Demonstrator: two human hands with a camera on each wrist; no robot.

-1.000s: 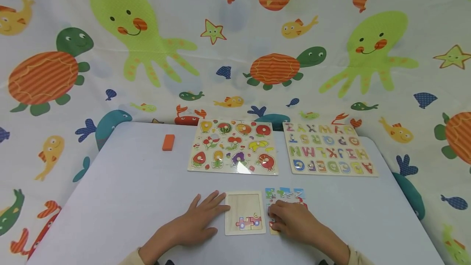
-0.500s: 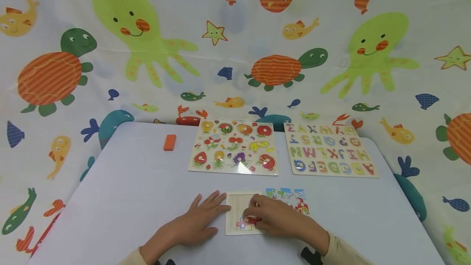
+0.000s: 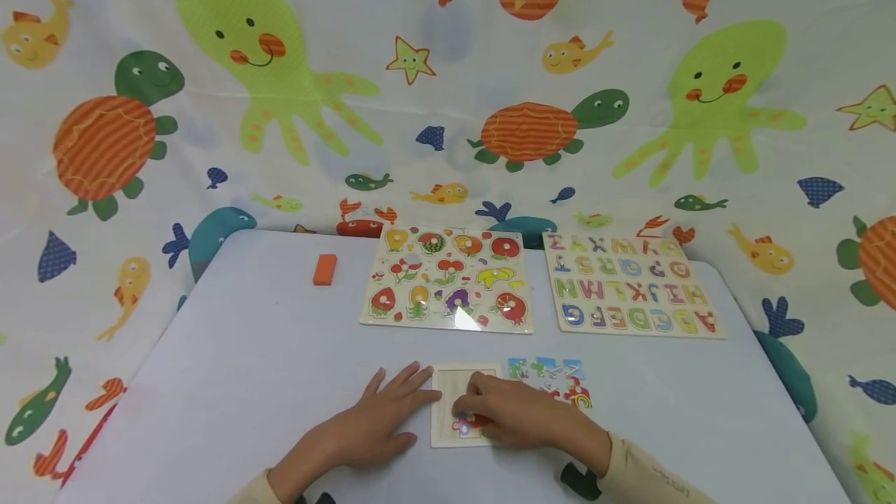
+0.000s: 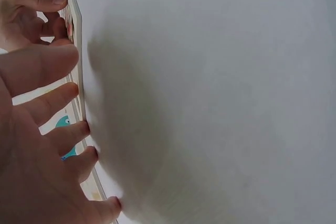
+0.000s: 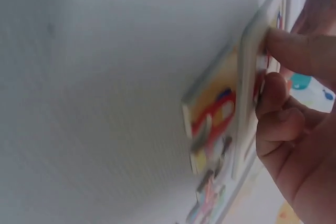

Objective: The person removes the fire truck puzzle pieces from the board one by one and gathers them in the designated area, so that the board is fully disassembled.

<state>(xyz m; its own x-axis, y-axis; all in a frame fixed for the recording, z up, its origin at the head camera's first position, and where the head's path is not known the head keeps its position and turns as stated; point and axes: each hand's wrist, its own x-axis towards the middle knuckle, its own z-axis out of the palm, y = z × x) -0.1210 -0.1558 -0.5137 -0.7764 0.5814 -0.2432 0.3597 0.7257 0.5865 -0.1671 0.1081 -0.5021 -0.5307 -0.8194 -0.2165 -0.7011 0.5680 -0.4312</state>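
Observation:
A small square wooden puzzle tray (image 3: 442, 439) lies on the table before me, with jigsaw pieces (image 3: 463, 428) in its lower part. My left hand (image 3: 371, 428) lies at the tray's left side with its fingers spread; fingertips touch the rim, as the left wrist view (image 4: 47, 145) also shows. Over the tray, my right hand (image 3: 521, 413) has curled fingers and pinches a red jigsaw piece (image 3: 480, 420), mostly hidden beneath them. Loose jigsaw pieces (image 3: 549, 369) lie to the tray's right, partly covered by that hand; in the right wrist view they (image 5: 212, 111) sit beside the tray's edge.
Farther back stands a fruit puzzle board (image 3: 448, 278), with an alphabet puzzle board (image 3: 633, 286) to its right. An orange block (image 3: 325, 270) lies at the back left. A cloth printed with sea animals (image 3: 315, 37) hangs behind the white table (image 3: 245, 348).
My right hand has moved left from the loose pieces onto the tray, bringing a red jigsaw piece, then slightly farther left. The left hand has stayed at the tray's edge.

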